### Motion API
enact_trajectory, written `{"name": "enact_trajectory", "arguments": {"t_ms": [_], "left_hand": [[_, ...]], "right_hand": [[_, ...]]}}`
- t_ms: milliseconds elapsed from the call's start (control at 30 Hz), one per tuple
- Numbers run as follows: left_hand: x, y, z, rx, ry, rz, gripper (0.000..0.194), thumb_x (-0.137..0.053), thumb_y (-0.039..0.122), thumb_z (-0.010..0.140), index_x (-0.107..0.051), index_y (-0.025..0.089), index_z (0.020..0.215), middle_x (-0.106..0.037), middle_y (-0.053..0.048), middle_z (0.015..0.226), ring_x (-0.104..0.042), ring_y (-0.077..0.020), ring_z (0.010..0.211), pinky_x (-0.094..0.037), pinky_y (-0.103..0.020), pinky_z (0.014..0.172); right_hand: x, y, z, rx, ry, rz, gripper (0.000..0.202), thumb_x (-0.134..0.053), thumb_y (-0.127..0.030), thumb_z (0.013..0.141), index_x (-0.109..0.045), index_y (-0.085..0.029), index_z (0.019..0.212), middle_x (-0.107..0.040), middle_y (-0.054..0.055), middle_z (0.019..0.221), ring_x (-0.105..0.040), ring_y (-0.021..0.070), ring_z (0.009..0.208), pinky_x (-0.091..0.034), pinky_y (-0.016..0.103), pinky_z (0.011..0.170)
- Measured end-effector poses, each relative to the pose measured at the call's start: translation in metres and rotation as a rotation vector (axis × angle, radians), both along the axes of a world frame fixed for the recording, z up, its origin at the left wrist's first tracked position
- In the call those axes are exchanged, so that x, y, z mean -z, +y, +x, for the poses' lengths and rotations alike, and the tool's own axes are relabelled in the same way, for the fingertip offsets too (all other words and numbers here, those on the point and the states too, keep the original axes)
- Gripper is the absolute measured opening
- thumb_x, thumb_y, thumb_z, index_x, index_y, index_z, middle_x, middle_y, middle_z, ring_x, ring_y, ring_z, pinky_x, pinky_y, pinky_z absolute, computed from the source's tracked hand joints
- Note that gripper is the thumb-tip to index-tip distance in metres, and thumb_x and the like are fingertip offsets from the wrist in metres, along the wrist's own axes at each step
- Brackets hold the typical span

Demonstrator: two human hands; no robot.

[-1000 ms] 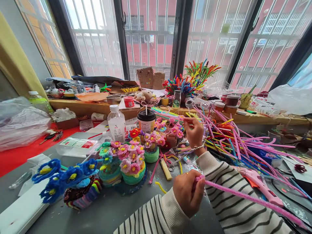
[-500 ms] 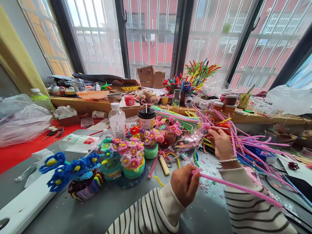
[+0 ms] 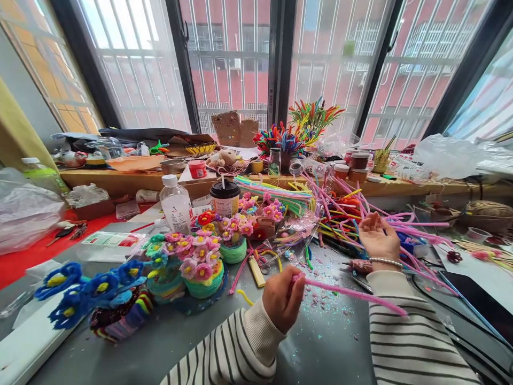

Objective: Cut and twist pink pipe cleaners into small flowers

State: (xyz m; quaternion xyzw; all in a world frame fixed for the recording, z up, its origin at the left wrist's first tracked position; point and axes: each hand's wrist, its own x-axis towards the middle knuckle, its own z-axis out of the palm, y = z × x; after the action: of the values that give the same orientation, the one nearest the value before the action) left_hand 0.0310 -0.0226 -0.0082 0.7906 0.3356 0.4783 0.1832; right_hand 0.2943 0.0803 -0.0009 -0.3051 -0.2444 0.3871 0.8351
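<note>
My left hand [image 3: 284, 300] is closed around one end of a pink pipe cleaner [image 3: 348, 291]. A small coiled bit of it shows above the fingers, and the long free part stretches right, over my right forearm. My right hand [image 3: 379, 238] is turned palm up, its fingers loosely bent and apart, with nothing visible in it. Just behind it lie loose pink pipe cleaners [image 3: 420, 235]. To the left stand pink pipe-cleaner flowers [image 3: 200, 255] in a turquoise pot [image 3: 204, 283] and blue flowers [image 3: 102, 286] in a striped pot [image 3: 124, 315].
Behind the pots are a plastic bottle [image 3: 176, 206] and a black-lidded cup [image 3: 225, 199]. Pastel pipe cleaners [image 3: 276, 195] lie bundled beside the wooden ledge [image 3: 140, 174]. A phone [image 3: 481, 302] rests at right; glitter and pink scraps [image 3: 320, 305] dot the table.
My right hand has moved right and down, turned palm up and opened from its pinch on a small pink piece. My left hand still holds the pipe cleaner; the camera view has shifted right.
</note>
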Motion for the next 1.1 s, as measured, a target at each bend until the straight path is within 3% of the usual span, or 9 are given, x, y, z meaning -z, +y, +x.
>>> {"name": "enact_trajectory", "arguments": {"t_ms": [100, 167, 233, 367, 500, 600, 867, 1000, 1100], "left_hand": [[0.001, -0.001, -0.001, -0.007, 0.007, -0.005, 0.021, -0.028, 0.023, 0.081, -0.044, 0.015, 0.072, -0.035, 0.005, 0.047, -0.034, -0.0072, 0.042, -0.029, -0.019, 0.043], [0.001, -0.001, -0.001, -0.009, -0.003, -0.001, 0.021, -0.028, 0.024, 0.081, -0.044, 0.015, 0.072, -0.036, 0.004, 0.047, -0.034, -0.0072, 0.042, -0.029, -0.019, 0.043], [0.001, -0.001, -0.001, -0.003, -0.019, 0.002, 0.022, -0.027, 0.024, 0.082, -0.044, 0.015, 0.072, -0.035, 0.004, 0.047, -0.034, -0.0071, 0.042, -0.029, -0.019, 0.043], [0.000, -0.002, -0.001, -0.008, -0.032, 0.008, 0.022, -0.027, 0.024, 0.082, -0.045, 0.015, 0.073, -0.036, 0.004, 0.047, -0.034, -0.0072, 0.042, -0.031, -0.019, 0.043], [0.000, -0.003, -0.001, -0.023, -0.041, 0.023, 0.025, -0.026, 0.026, 0.082, -0.046, 0.015, 0.073, -0.039, 0.003, 0.047, -0.038, -0.0080, 0.042, -0.032, -0.020, 0.044], [0.000, -0.003, -0.001, -0.022, -0.034, 0.022, 0.025, -0.026, 0.026, 0.082, -0.047, 0.014, 0.074, -0.040, 0.003, 0.048, -0.040, -0.0087, 0.043, -0.033, -0.020, 0.044], [0.001, -0.004, -0.001, -0.053, -0.018, 0.023, 0.024, -0.027, 0.025, 0.081, -0.048, 0.014, 0.074, -0.044, 0.001, 0.049, -0.042, -0.0093, 0.045, -0.034, -0.021, 0.047], [0.001, -0.005, 0.000, -0.053, -0.028, 0.022, 0.025, -0.027, 0.025, 0.081, -0.048, 0.014, 0.073, -0.046, 0.001, 0.049, -0.043, -0.0095, 0.045, -0.035, -0.021, 0.047], [0.001, -0.004, 0.000, -0.050, -0.024, 0.022, 0.025, -0.027, 0.025, 0.081, -0.048, 0.014, 0.073, -0.046, 0.000, 0.050, -0.045, -0.0095, 0.046, -0.035, -0.021, 0.048]], "right_hand": [[-0.011, 0.002, -0.031, -0.197, 0.090, 0.073, 0.008, -0.043, -0.020, 0.068, -0.051, -0.019, 0.068, -0.053, -0.005, 0.058, -0.054, 0.0048, 0.056, -0.047, 0.019, 0.055], [-0.018, 0.000, -0.057, -0.316, -0.021, 0.038, 0.009, -0.048, -0.022, 0.067, -0.053, -0.019, 0.073, -0.054, -0.005, 0.057, -0.052, 0.0049, 0.052, -0.046, 0.019, 0.054], [-0.022, -0.003, -0.087, -0.376, -0.235, -0.033, 0.011, -0.052, -0.026, 0.065, -0.054, -0.019, 0.074, -0.055, -0.005, 0.057, -0.052, 0.0058, 0.050, -0.046, 0.020, 0.053], [-0.024, -0.006, -0.145, -0.508, -0.944, -0.099, 0.023, -0.054, -0.032, 0.066, -0.054, -0.017, 0.084, -0.058, 0.002, 0.075, -0.055, 0.0124, 0.060, -0.047, 0.028, 0.055], [-0.027, 0.004, -0.180, 0.058, -1.384, 0.015, 0.040, -0.059, -0.027, 0.064, -0.047, -0.019, 0.101, -0.051, 0.007, 0.089, -0.053, 0.0189, 0.076, -0.045, 0.036, 0.068], [-0.032, 0.015, -0.189, 0.288, -1.642, 0.102, 0.033, -0.053, -0.023, 0.070, -0.049, -0.022, 0.103, -0.046, 0.009, 0.097, -0.049, 0.0208, 0.088, -0.042, 0.034, 0.074], [-0.040, 0.039, -0.196, 0.327, -1.896, 0.078, 0.025, -0.039, -0.022, 0.080, -0.056, -0.020, 0.097, -0.053, 0.009, 0.091, -0.050, 0.0181, 0.077, -0.042, 0.027, 0.064], [-0.041, 0.029, -0.196, 0.438, -1.953, 0.259, 0.033, -0.041, -0.015, 0.076, -0.048, -0.018, 0.108, -0.045, 0.010, 0.110, -0.042, 0.0212, 0.092, -0.037, 0.032, 0.075], [-0.039, 0.016, -0.203, 0.384, -2.127, 0.403, 0.027, -0.042, -0.015, 0.076, -0.052, -0.020, 0.101, -0.049, 0.008, 0.105, -0.040, 0.0219, 0.090, -0.035, 0.034, 0.075]]}}
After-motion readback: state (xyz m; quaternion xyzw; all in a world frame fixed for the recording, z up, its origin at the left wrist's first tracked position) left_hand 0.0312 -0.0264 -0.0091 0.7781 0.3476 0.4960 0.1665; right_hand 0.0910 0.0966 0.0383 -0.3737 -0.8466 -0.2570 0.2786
